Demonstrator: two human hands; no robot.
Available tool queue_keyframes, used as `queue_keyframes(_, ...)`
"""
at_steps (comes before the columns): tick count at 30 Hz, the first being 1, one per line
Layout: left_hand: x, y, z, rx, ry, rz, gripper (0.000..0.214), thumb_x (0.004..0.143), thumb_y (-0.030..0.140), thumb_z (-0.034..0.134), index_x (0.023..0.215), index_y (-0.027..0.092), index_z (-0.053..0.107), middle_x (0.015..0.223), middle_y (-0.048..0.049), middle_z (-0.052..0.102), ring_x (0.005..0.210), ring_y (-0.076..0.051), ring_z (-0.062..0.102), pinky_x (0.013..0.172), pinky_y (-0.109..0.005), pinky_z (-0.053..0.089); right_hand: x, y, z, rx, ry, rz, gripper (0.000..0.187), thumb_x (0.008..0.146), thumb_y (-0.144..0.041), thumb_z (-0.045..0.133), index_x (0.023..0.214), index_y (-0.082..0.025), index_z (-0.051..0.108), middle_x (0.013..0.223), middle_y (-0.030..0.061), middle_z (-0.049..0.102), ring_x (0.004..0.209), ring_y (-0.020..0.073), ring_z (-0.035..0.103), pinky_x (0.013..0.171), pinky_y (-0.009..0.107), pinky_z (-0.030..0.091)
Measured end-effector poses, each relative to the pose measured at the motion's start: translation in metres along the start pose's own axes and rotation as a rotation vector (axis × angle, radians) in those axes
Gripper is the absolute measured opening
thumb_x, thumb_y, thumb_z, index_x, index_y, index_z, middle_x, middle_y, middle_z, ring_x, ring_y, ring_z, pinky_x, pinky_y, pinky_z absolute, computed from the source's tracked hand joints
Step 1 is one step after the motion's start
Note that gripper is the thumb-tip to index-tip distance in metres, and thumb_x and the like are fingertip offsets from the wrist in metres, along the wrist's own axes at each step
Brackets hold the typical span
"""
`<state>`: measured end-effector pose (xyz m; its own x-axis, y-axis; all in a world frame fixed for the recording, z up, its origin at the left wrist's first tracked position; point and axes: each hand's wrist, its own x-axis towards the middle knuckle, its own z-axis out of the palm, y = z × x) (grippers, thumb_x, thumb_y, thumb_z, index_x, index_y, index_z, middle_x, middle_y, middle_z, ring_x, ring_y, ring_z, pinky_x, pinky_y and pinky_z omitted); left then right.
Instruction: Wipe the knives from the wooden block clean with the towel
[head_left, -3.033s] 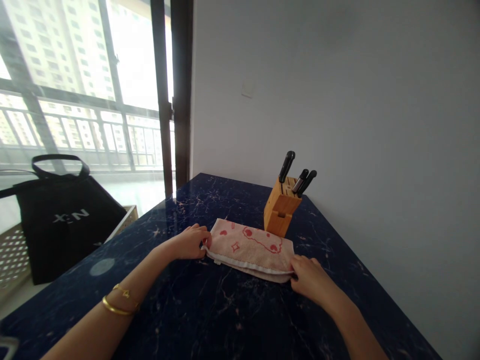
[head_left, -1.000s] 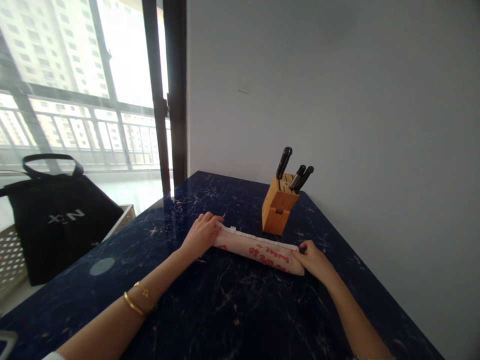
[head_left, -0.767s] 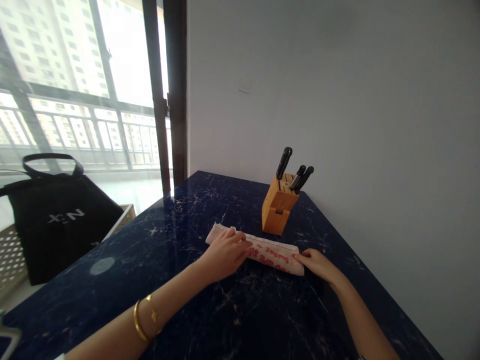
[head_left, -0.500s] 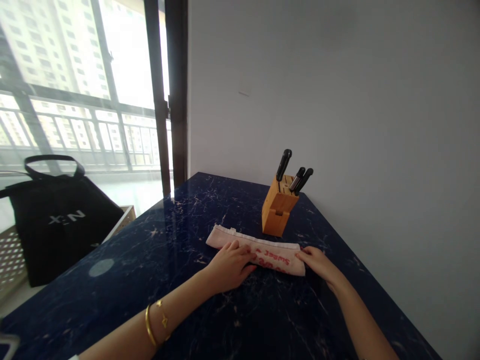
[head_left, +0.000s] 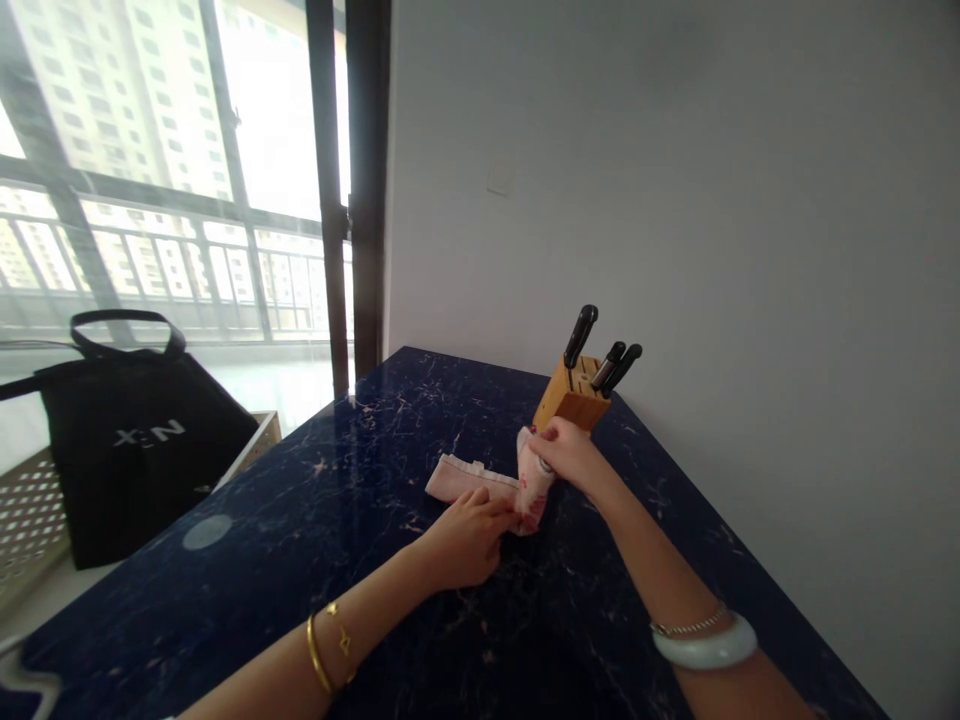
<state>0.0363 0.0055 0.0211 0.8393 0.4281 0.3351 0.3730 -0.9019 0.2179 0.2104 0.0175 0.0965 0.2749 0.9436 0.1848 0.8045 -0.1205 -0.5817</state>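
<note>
A pink towel (head_left: 461,478) with red print lies folded into a narrow strip on the dark blue marbled table (head_left: 390,420). My left hand (head_left: 463,531) rests flat on the strip's middle, fingers pressing it down. My right hand (head_left: 568,452) pinches the towel's right end and holds it lifted and bent over toward the left. A wooden knife block (head_left: 571,398) with black-handled knives stands right behind my right hand.
A grey wall runs along the table's right and far sides. At the left, a black tote bag (head_left: 127,440) sits in a perforated crate beside the table edge. A large window with a dark frame (head_left: 349,190) is behind it.
The towel went from a wide fold to a narrow strip. My left hand moved from its left end to its middle, and my right hand has now lifted the right end up and leftward.
</note>
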Motion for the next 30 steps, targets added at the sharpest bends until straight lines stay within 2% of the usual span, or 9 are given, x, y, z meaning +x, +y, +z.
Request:
queue_keyframes(3,-0.001,-0.005,-0.004,0.025,0.066,-0.013,0.038,0.065,0.01,0.046,0.098,0.025,0.058,0.099,-0.0019,0.06,0.083,-0.02,0.048,0.079,-0.035,0.037,0.013,-0.026,0.027,-0.082,-0.055,-0.02,0.024,0.068,-0.042,0.053,0.071,-0.018,0.054,0.066,0.0046,0.061,0.065,0.019,0.058,0.053,0.025,0.036)
queue_keyframes(6,-0.006,-0.012,-0.012,0.106,0.231,-0.09,0.018,0.069,0.014,0.043,0.071,0.02,0.06,0.073,-0.0045,0.06,0.073,-0.019,0.049,0.071,-0.033,0.038,0.02,-0.044,0.051,-0.152,-0.13,-0.019,0.024,0.065,-0.04,0.058,0.072,-0.017,0.06,0.073,0.0083,0.065,0.075,0.0246,0.061,0.059,0.028,0.039)
queue_keyframes(9,-0.012,-0.023,-0.023,0.149,0.406,-0.152,0.02,0.073,0.017,0.039,0.058,0.02,0.053,0.061,-0.0032,0.054,0.064,-0.017,0.048,0.062,-0.029,0.036,0.022,-0.055,0.069,-0.201,-0.168,-0.009,0.025,0.065,-0.039,0.059,0.076,-0.017,0.064,0.081,0.0099,0.067,0.084,0.0263,0.061,0.066,0.031,0.04)
queue_keyframes(11,-0.015,-0.032,-0.029,0.15,0.498,-0.291,0.021,0.071,0.015,0.037,0.054,0.019,0.049,0.057,-0.0016,0.051,0.062,-0.015,0.047,0.061,-0.026,0.035,0.021,-0.062,0.079,-0.225,-0.176,-0.004,0.026,0.066,-0.039,0.059,0.079,-0.017,0.065,0.086,0.0106,0.068,0.089,0.0262,0.06,0.071,0.032,0.039)
queue_keyframes(16,-0.017,-0.055,-0.033,0.176,0.531,-0.601,0.026,0.077,0.015,0.032,0.056,0.018,0.048,0.059,-0.0001,0.05,0.062,-0.012,0.048,0.058,-0.022,0.032,0.016,-0.071,0.097,-0.249,-0.204,-0.018,0.027,0.067,-0.041,0.056,0.078,-0.018,0.065,0.086,0.0111,0.068,0.089,0.0262,0.06,0.075,0.034,0.037)
queue_keyframes(19,-0.016,-0.063,-0.034,0.185,0.478,-0.704,0.025,0.077,0.019,0.035,0.06,0.019,0.052,0.062,0.0001,0.053,0.062,-0.013,0.05,0.054,-0.022,0.029,0.009,-0.066,0.093,-0.239,-0.182,-0.031,0.029,0.073,-0.044,0.05,0.079,-0.019,0.062,0.083,0.0079,0.068,0.087,0.0244,0.06,0.075,0.035,0.035)
queue_keyframes(22,-0.015,-0.066,-0.038,0.167,0.389,-0.744,0.018,0.075,0.027,0.042,0.066,0.021,0.056,0.067,0.0003,0.057,0.069,-0.015,0.053,0.054,-0.023,0.03,-0.002,-0.048,0.073,-0.23,-0.118,-0.034,0.032,0.078,-0.048,0.041,0.086,-0.022,0.057,0.087,0.0034,0.067,0.088,0.0207,0.059,0.078,0.034,0.032)
queue_keyframes(26,-0.013,-0.067,-0.043,0.121,0.273,-0.782,0.023,0.076,0.039,0.042,0.071,0.022,0.057,0.073,-0.0013,0.062,0.075,-0.019,0.056,0.057,-0.024,0.034,-0.021,-0.009,0.042,-0.246,-0.086,-0.003,0.028,0.079,-0.047,0.042,0.083,-0.023,0.055,0.083,0.002,0.066,0.084,0.0193,0.059,0.074,0.032,0.032)
queue_keyframes(30,-0.012,-0.069,-0.043,0.065,0.17,-0.813,0.04,0.078,0.05,0.035,0.066,0.021,0.059,0.077,-0.004,0.064,0.077,-0.022,0.058,0.06,-0.027,0.037,-0.04,0.032,0.028,-0.25,-0.129,0.055,0.026,0.077,-0.045,0.046,0.076,-0.021,0.056,0.08,0.0036,0.066,0.08,0.0211,0.059,0.068,0.03,0.032)
